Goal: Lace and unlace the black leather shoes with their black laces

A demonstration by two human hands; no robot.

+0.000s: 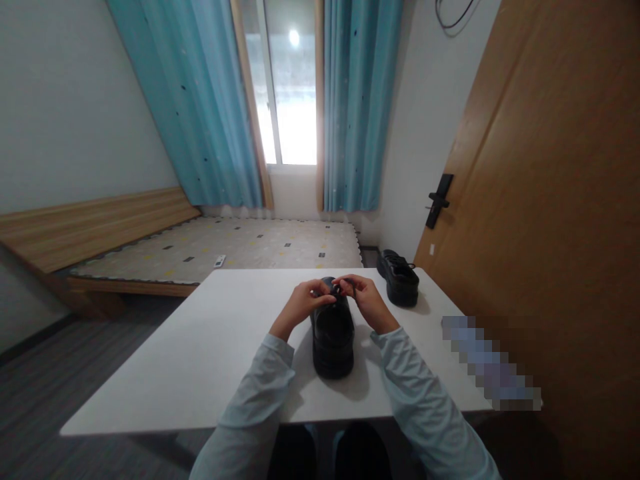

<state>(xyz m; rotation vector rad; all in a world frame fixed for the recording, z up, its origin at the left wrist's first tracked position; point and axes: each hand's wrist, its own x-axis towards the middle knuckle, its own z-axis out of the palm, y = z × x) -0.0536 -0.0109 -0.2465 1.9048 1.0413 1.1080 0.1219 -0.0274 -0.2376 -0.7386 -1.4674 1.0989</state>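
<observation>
Black lace-up shoe [333, 347] stands on the white table [225, 353], heel toward the person, as left hand [304, 300] and right hand [366, 295] pinch its shoelace [337, 289], seemingly working the lacing, where the next move likely calls for even tension.

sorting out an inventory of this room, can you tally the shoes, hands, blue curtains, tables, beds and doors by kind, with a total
Shoes: 2 (near shoe, far shoe)
Hands: 2 (left hand, right hand)
Blue curtains: 2 (left curtain, right curtain)
Tables: 1 (white table)
Beds: 1 (bed)
Doors: 1 (wooden door)
Total: 9
</observation>
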